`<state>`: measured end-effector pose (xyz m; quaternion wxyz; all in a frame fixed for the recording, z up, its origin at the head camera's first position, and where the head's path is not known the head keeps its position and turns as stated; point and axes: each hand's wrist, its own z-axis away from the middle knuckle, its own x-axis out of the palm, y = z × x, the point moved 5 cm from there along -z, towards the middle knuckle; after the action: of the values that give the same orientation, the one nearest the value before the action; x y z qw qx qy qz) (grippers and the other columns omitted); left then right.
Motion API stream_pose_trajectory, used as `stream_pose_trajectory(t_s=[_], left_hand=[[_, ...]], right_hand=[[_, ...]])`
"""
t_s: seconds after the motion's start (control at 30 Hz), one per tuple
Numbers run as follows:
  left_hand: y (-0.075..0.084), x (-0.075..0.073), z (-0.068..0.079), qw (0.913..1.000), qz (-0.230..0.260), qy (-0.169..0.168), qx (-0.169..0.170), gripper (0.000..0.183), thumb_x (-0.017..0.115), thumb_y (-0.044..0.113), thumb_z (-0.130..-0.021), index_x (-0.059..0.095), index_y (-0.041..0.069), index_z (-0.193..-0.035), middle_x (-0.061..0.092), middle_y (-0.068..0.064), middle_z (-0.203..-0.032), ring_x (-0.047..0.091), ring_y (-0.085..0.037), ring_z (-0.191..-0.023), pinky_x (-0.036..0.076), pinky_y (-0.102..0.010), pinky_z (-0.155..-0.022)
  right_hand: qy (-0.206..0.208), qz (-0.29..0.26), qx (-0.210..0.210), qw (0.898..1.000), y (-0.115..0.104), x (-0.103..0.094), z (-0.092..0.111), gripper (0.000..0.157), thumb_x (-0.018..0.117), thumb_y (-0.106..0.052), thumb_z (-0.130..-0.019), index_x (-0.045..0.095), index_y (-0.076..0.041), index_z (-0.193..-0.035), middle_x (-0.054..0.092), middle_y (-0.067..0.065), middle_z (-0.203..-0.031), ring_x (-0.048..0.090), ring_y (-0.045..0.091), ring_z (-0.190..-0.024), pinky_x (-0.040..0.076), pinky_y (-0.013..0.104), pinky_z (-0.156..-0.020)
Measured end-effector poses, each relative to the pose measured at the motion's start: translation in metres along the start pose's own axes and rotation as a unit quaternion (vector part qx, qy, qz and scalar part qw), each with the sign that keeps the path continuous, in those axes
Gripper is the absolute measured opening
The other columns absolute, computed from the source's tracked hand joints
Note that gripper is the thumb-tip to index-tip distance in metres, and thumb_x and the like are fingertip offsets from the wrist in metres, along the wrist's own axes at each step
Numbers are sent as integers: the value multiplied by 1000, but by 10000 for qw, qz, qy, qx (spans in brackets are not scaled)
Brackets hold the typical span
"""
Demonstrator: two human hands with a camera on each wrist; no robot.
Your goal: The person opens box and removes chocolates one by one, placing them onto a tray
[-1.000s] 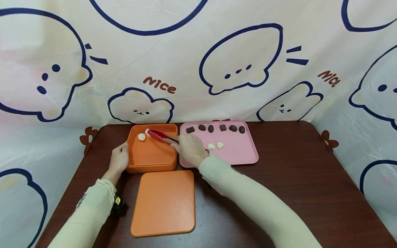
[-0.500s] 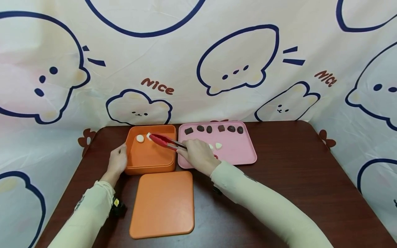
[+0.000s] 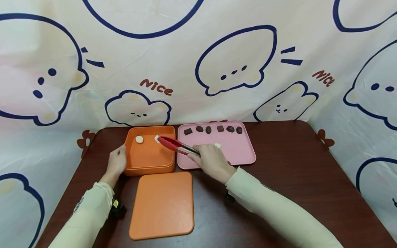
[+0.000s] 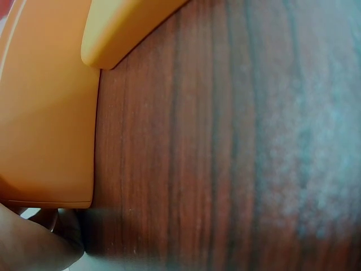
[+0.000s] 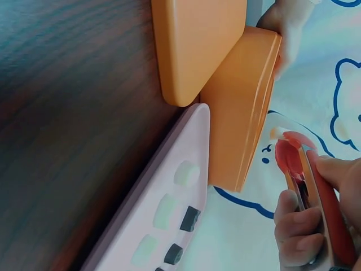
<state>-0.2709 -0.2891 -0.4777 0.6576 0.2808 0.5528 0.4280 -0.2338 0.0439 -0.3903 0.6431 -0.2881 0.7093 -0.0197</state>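
Observation:
My right hand (image 3: 215,162) grips red-tipped metal tongs (image 3: 183,146), their tips over the right half of an orange box (image 3: 150,168). A small white piece (image 3: 157,138) is at the tong tips; the right wrist view shows this white piece (image 5: 276,134) between the red tips (image 5: 289,155). Inside the box, a round white piece (image 3: 139,139) lies toward the back left. My left hand (image 3: 117,161) holds the box by its left wall; the left wrist view catches only part of that hand (image 4: 34,243) beside the box's side (image 4: 48,124).
Right of the box lies a pink tray (image 3: 245,151) with several dark chocolates (image 3: 208,130) along its back. White pieces (image 5: 164,212) also lie on the tray, mostly behind my hand in the head view. An orange lid (image 3: 162,206) lies flat in front of the box.
The tongs and the white piece at their tips have moved right and slightly nearer across the box, with my right hand drawing back over the tray. The left hand stays at the box.

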Motion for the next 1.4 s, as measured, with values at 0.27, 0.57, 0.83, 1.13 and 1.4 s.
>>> stream_pose_trajectory(t_s=[0.27, 0.57, 0.83, 1.13, 1.4], left_hand=[[0, -1, -1, 10000, 3, 32, 17, 63, 11, 45, -110, 14, 11, -163, 12, -17, -169, 13, -41, -156, 18, -60, -126], [0, -3, -1, 9999, -28, 94, -31, 63, 10, 45, -110, 14, 10, -162, 13, -19, -169, 13, -41, -156, 18, -60, -126], [-1, -2, -2, 9998, -57, 122, -126, 63, 11, 46, -110, 15, 11, -163, 14, -18, -169, 15, -41, -156, 18, -59, -126], [0, 0, -1, 9997, 9, 175, -168, 63, 12, 44, -110, 16, 9, -162, 15, -18, -169, 15, -40, -156, 18, -58, -127], [1, -1, -1, 9996, 25, 236, -136, 62, 13, 43, -110, 18, 8, -162, 16, -18, -168, 16, -39, -156, 18, -57, -127]], right_hand=[[126, 184, 54, 9997, 15, -6, 14, 26, 69, -38, -97, 77, -17, -109, 55, -5, -68, 47, 15, -66, 39, 29, -53], [257, 278, 65, 9993, 28, -16, 26, 28, 71, -38, -95, 77, -15, -109, 60, -2, -69, 49, 15, -62, 44, 31, -55], [129, 109, 320, 9993, 44, -22, 39, 33, 70, -37, -96, 75, -12, -118, 62, -3, -71, 51, 15, -63, 42, 28, -56], [118, -63, 416, 9990, 63, -26, 58, 30, 72, -34, -95, 76, -14, -117, 74, -1, -86, 57, 14, -70, 47, 29, -63], [50, -307, 575, 9979, 84, -30, 73, 16, 71, -33, -96, 75, -18, -100, 61, -6, -71, 50, 11, -63, 43, 24, -54]])
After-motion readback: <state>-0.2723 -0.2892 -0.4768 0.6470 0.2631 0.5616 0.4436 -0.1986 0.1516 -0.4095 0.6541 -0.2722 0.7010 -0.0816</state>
